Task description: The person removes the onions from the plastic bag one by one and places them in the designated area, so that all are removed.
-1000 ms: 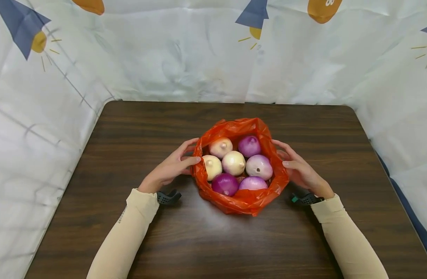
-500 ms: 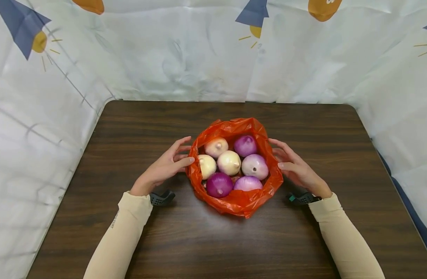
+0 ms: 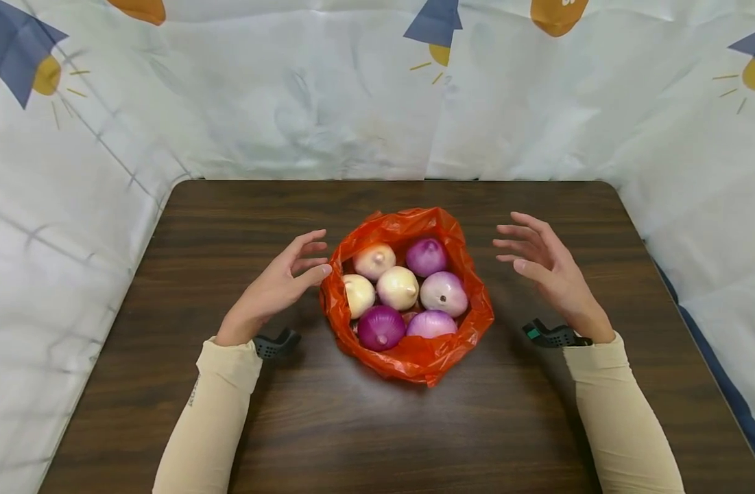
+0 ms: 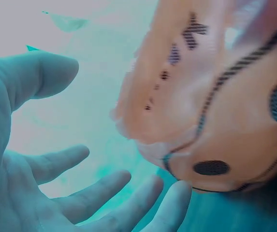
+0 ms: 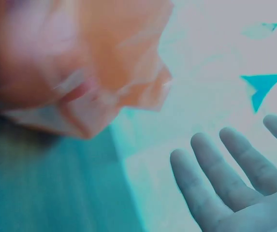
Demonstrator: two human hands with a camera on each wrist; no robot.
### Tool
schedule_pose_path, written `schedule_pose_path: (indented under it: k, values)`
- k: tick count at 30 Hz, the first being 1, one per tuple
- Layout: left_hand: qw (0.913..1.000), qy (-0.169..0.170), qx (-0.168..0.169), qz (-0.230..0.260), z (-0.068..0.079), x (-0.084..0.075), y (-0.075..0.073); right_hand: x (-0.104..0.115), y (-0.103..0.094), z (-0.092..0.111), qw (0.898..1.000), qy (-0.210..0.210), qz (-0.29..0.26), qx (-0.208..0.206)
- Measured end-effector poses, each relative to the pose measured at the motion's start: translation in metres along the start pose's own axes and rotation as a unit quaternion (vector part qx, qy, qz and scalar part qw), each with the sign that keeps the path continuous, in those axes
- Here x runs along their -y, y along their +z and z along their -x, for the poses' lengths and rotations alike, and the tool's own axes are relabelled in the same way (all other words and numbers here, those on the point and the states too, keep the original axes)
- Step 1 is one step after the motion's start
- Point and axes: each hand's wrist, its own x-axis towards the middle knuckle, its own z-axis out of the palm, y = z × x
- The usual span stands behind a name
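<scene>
A red plastic bag (image 3: 423, 367) sits on the table with its mouth spread wide and its rim rolled outward. Inside lie several onions: purple ones such as the purple onion (image 3: 381, 328) at the front, and pale ones such as the white onion (image 3: 398, 288) in the middle. My left hand (image 3: 272, 288) is beside the bag's left rim, fingers spread and relaxed; whether the thumb touches the plastic I cannot tell. Well apart from the bag, to its right, my right hand (image 3: 553, 274) has loosely extended fingers and holds nothing. Dark printed marks show on the bag (image 4: 244, 130) in the left wrist view.
The dark wood-grain table (image 3: 377, 439) carries the bag near its middle. White patterned sheeting (image 3: 291, 89) hangs behind the table and along both sides. A dark band is worn at each wrist, such as the left wristband (image 3: 277, 343).
My right hand has come off the bag and moved away to the right. My left hand has eased back slightly from the left rim. The bag stays open on the table.
</scene>
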Motion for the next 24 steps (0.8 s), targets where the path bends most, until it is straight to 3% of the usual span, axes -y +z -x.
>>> schedule_pose_path:
  k: [6,11,18,24]
  values:
    - [0.9996,0.02,-0.01,0.016,-0.002,-0.003,-0.004,0.022,0.018,-0.005,0.999,-0.038,0.023,-0.007]
    - [0.9994,0.028,-0.02,-0.004,-0.006,-0.006,-0.003,0.027,0.04,-0.011,0.994,-0.053,0.087,0.035]
    - [0.9964,0.035,-0.061,-0.048,-0.009,-0.006,0.007,0.028,0.063,-0.014,0.975,-0.05,0.182,0.116]
    - [0.9931,0.037,-0.072,-0.085,-0.008,-0.009,0.016,0.02,0.071,-0.012,0.957,-0.035,0.245,0.149]
